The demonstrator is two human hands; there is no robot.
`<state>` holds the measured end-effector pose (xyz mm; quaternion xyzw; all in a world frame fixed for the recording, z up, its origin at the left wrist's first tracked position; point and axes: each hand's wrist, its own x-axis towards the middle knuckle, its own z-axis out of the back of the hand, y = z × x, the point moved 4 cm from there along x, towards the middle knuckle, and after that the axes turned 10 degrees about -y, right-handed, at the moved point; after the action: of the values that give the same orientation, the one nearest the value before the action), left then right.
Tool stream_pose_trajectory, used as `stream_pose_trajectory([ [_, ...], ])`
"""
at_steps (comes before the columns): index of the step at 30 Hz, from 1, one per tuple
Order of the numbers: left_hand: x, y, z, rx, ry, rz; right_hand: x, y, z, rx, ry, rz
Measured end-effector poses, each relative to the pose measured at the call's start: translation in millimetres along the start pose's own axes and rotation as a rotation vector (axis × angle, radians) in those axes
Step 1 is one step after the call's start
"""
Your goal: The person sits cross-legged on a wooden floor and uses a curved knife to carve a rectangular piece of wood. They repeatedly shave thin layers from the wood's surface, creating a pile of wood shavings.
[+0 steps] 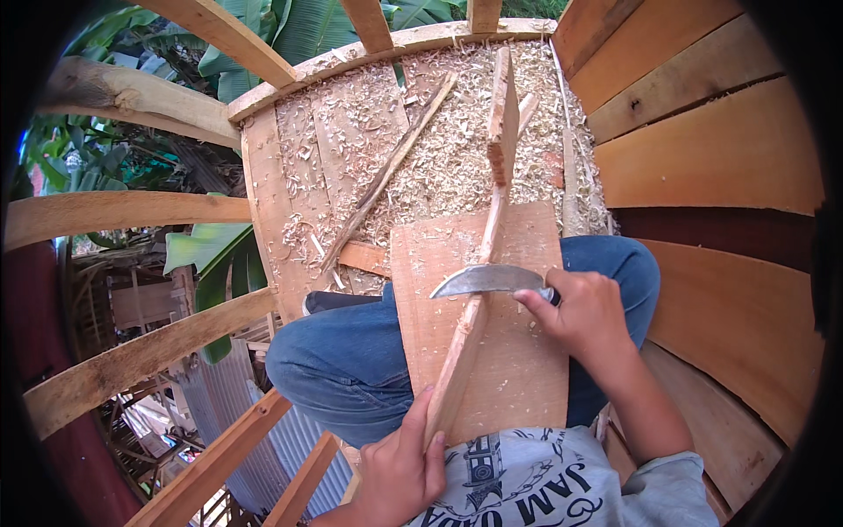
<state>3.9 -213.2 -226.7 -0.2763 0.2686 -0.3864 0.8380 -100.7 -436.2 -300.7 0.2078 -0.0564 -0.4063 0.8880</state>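
Right grip (583, 309): curved metal knife (486, 280)

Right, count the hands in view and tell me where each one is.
2. The left hand holds the near end of the wooden strip, low in the picture; the right hand grips the curved knife, right of the strip. No others show.

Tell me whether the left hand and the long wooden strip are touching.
Touching. The head view shows the left hand gripping the near end of the wooden strip, a finger lying along its left side.
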Motion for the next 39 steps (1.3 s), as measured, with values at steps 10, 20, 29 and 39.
stream_pose_trajectory([
  [10, 0, 0, 0, -0.021, 0.05, 0.022, -22, 19, 12, 0.077, 0.093, -0.06],
  [20, 0, -12, -7, -0.057, 0.028, -0.072, 13, 3, 34, -0.277, 0.024, 0.14],
  [29, -3, -12, -10, -0.056, -0.049, -0.111, -1, 12, 38, -0.234, 0.051, 0.029],
  [39, -4, -16, -9, -0.011, -0.003, -0.086, 10, -8, 31, -0.236, -0.028, 0.194],
])
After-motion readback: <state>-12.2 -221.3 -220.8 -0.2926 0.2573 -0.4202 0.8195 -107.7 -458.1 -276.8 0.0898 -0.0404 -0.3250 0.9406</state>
